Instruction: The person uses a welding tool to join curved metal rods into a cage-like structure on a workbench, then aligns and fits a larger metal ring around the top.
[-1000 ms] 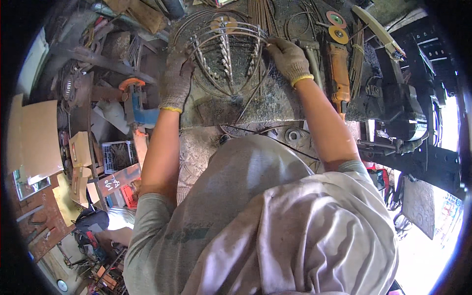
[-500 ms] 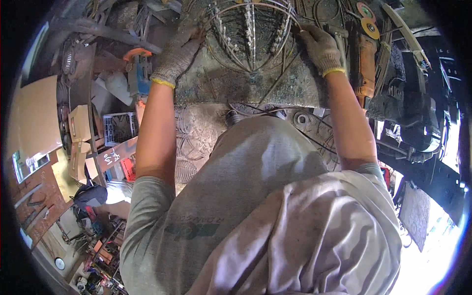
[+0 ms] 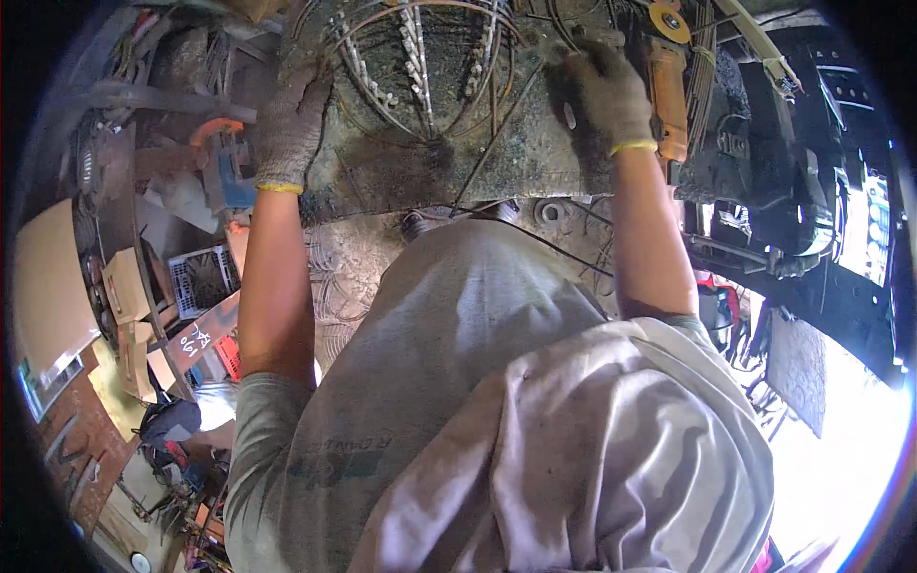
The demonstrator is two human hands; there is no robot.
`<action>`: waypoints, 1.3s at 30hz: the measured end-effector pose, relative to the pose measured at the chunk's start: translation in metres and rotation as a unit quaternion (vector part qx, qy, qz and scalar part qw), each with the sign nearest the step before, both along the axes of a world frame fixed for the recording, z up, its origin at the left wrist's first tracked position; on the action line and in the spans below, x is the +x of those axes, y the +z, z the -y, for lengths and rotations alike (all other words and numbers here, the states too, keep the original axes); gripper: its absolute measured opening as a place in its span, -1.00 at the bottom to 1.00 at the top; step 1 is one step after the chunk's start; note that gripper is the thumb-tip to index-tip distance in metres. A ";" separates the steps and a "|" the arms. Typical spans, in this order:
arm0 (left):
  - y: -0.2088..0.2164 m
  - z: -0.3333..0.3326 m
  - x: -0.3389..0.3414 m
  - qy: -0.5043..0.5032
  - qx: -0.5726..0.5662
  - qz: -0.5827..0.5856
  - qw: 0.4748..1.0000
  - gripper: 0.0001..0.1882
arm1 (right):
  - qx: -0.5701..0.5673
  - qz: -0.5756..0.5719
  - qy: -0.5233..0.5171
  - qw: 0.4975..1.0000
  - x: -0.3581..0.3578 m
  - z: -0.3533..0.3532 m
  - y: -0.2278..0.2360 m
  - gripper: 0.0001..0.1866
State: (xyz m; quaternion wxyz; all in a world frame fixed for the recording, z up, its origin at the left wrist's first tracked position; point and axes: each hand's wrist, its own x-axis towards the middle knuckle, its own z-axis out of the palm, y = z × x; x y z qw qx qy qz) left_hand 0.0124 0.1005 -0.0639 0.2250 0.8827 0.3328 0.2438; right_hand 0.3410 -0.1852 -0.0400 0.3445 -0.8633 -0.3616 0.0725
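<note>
A round frame of bent metal rods (image 3: 416,72) lies on the dark, worn workbench (image 3: 382,177). Rows of small pale pieces line its inner bars. Just left of it, my left hand (image 3: 291,129), in a knitted glove with a yellow cuff, rests on the bench with its fingers stretched forward. Its fingertips are dim, and whether they touch the frame is unclear. To the right of the frame, my gloved right hand (image 3: 611,100) is closed over the handle of what looks like a hammer (image 3: 600,36). The handle is mostly hidden under the glove.
An orange-bodied power tool (image 3: 669,105) with a yellow disc (image 3: 670,21) lies right of my right hand, beside a bundle of thin rods (image 3: 702,72). At the left are a blue tool (image 3: 229,170), a crate (image 3: 201,282) and cardboard boxes (image 3: 126,286). Dark machinery (image 3: 807,205) stands at the right.
My right hand has left the frame's right side and moved onto the hammer. My left hand has drawn back slightly from the rim. The whole view has shifted, so the bench appears further left.
</note>
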 end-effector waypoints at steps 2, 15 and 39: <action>0.003 0.000 -0.003 0.012 0.010 -0.034 0.999 -0.49 | -0.026 0.042 0.075 0.996 -0.052 -0.001 0.031 -0.48; 0.007 0.006 0.003 0.016 -0.023 -0.001 1.000 -0.55 | -0.244 0.017 0.093 0.965 -0.114 -0.021 0.029 -0.40; 0.065 -0.044 0.005 0.037 -0.277 0.247 0.928 -0.77 | -0.130 0.065 0.078 0.986 -0.070 0.018 0.034 -0.63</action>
